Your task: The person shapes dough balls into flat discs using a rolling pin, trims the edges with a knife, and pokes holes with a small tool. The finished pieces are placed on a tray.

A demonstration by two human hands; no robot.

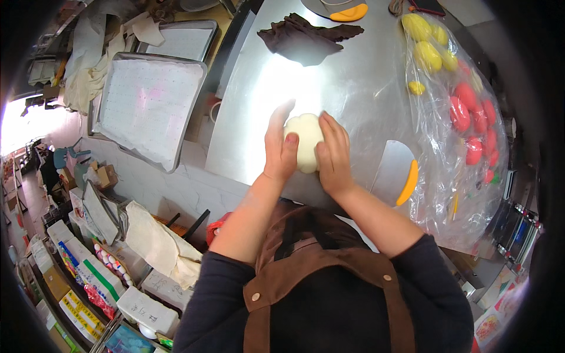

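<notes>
A pale cream lump of dough point(304, 143) with a lobed outline is between my two hands, over the steel worktop point(371, 101). My left hand point(282, 145) presses its left side, with the thumb lying on the near face. Against its right side rests my right hand point(334, 152), fingers close together. The dough's underside is hidden, so I cannot tell whether it touches the steel. To the right of my right hand lies a dough scraper point(394, 172) with a metal blade and orange handle. A crumpled dark brown cloth point(309, 37) lies beyond my hands.
Clear plastic sheeting point(435, 194) on the right covers several yellow dough pieces point(427, 56) and red dough pieces point(467, 96). Another orange-handled scraper point(348, 12) lies at the far edge. Paper-lined baking trays point(150, 106) stand left of the worktop. Boxes point(148, 311) crowd the lower left.
</notes>
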